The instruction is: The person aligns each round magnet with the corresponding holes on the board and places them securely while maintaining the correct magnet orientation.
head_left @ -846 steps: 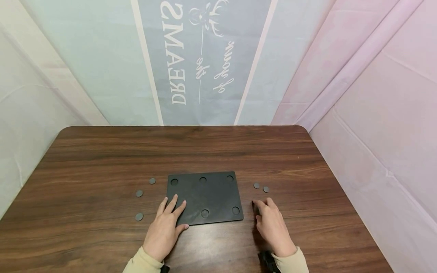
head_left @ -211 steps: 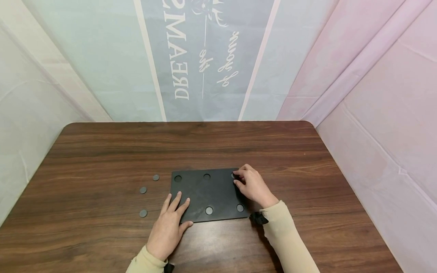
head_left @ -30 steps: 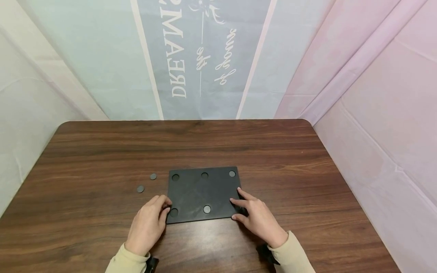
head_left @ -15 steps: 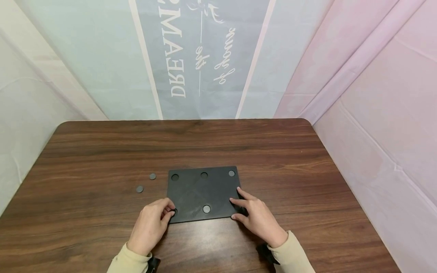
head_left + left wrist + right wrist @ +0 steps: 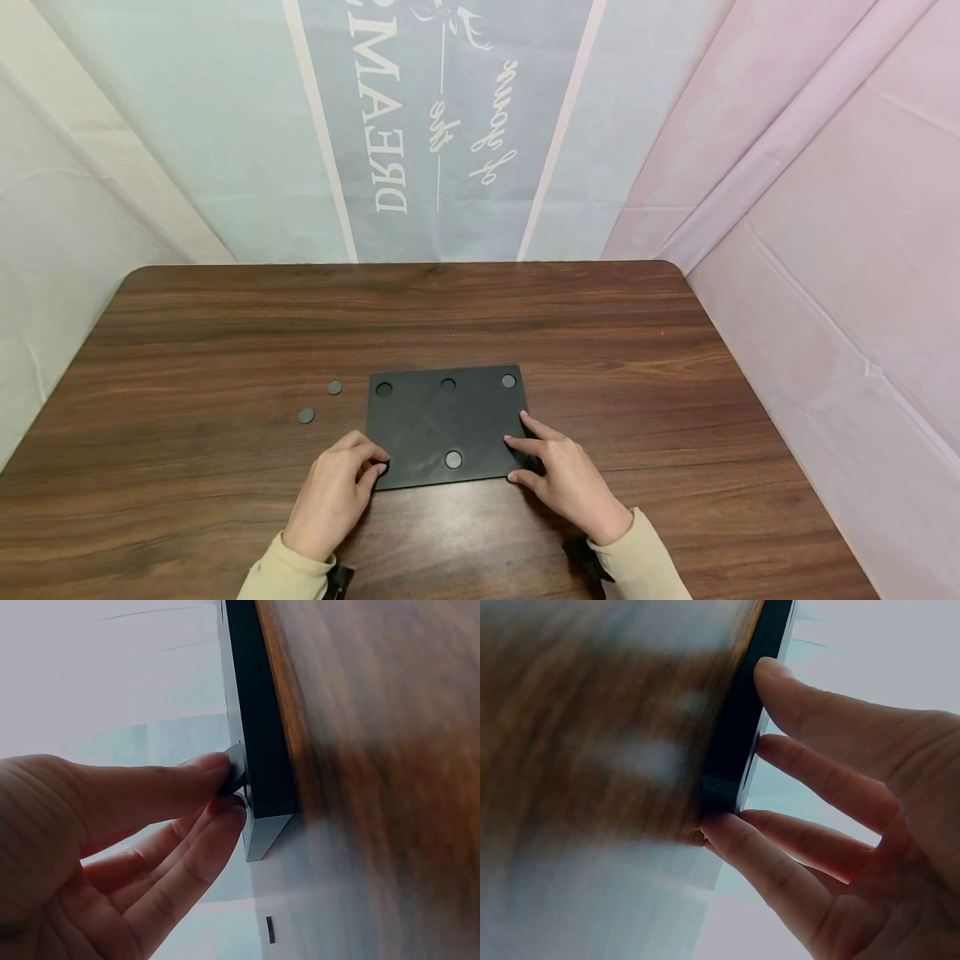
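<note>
Between thumb and fingertips my left hand (image 5: 333, 492) pinches a small dark grey disc (image 5: 235, 769), tilted on edge at the near-left corner of the black board (image 5: 427, 425). The recess there is hidden under the fingers. My right hand (image 5: 573, 479) rests on the board's near-right corner with fingers spread, its thumb at the front edge, covering the recess at that corner. Grey discs fill the far-right recess (image 5: 508, 381) and the near-middle recess (image 5: 453, 459). Bare recesses show at far left (image 5: 384, 389) and far middle (image 5: 447, 384).
Two loose grey discs, a farther one (image 5: 334, 387) and a nearer one (image 5: 306, 415), lie on the wooden table (image 5: 637, 358) left of the board. A printed cloth backdrop (image 5: 480, 125) hangs behind the table.
Over the last second my left hand has moved slightly right, bringing the disc from the board's edge to the near-left recess. Earlier it lay spread on the board while the right hand handled discs.
</note>
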Demonstrator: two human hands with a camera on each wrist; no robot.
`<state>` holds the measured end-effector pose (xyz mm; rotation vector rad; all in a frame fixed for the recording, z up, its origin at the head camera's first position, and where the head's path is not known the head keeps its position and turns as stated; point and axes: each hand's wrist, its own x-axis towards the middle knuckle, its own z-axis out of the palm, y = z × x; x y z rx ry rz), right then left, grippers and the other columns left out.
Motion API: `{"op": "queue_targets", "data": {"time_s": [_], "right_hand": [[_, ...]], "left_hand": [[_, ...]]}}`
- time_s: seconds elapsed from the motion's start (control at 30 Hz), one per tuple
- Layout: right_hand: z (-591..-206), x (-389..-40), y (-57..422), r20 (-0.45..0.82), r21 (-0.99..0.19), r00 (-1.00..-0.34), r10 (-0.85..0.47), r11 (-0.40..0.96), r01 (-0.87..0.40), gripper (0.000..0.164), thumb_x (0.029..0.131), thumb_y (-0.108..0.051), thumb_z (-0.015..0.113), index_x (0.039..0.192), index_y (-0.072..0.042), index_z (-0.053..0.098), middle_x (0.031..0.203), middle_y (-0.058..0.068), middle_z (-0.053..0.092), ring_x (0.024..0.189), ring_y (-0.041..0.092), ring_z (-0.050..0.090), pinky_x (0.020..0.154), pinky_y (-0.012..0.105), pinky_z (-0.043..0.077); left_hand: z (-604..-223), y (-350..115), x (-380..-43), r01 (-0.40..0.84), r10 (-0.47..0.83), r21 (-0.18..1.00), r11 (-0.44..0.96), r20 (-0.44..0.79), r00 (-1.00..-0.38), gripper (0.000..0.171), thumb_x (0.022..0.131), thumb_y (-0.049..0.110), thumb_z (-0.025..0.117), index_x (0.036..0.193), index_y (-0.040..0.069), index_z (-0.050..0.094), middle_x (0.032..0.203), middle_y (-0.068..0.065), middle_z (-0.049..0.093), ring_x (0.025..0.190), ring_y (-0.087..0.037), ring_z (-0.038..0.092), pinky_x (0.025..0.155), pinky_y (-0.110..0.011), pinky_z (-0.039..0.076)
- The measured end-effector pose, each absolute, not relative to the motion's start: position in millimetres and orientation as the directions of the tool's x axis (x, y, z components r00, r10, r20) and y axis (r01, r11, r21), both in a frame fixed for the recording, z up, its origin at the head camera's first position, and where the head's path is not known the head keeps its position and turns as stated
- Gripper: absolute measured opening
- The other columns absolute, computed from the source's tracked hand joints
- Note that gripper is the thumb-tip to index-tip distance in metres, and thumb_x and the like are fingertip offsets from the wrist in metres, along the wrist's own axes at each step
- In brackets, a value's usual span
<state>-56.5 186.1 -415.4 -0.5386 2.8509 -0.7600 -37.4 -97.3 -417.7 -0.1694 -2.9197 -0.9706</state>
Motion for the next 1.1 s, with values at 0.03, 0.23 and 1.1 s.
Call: {"op": "queue_targets", "data": {"time_s": [0.03,0.23,1.1], "right_hand": [[-415.5,-56.4,186.2,-0.045,-0.505,-0.926,-0.376,0.808,-0.303,0.044,0.077,-0.026,0.074,0.119,-0.015,0.066,0.14,0.017,0.046,0.115,0.031,0.057,0.085,0.041,0.052],[-415.7,-56.2,186.4,-0.04,-0.504,-0.926,-0.376,0.807,-0.307,0.044,0.077,-0.026,0.074,0.118,-0.015,0.066,0.14,0.017,0.046,0.114,0.031,0.058,0.085,0.041,0.052],[-416.5,-56.4,186.8,-0.03,-0.502,-0.927,-0.374,0.807,-0.31,0.044,0.077,-0.027,0.074,0.118,-0.016,0.066,0.14,0.017,0.046,0.114,0.031,0.058,0.085,0.041,0.052]], "left_hand": [[-417.7,-97.3,-37.5,0.123,0.086,0.591,0.797,0.09,-0.992,0.015,0.075,-0.001,0.073,0.08,0.012,0.071,0.077,0.005,0.059,0.063,-0.004,0.055,0.053,-0.017,0.044],[-417.6,-97.1,-37.2,0.138,0.098,0.557,0.819,0.101,-0.99,0.013,0.076,-0.001,0.072,0.082,0.01,0.074,0.076,0.006,0.058,0.062,-0.004,0.055,0.052,-0.017,0.043],[-419.8,-95.3,-37.4,0.17,0.098,0.51,0.843,0.165,-0.981,0.01,0.072,0.002,0.076,0.074,0.011,0.071,0.071,0.005,0.059,0.061,-0.005,0.055,0.054,-0.02,0.046]]}}
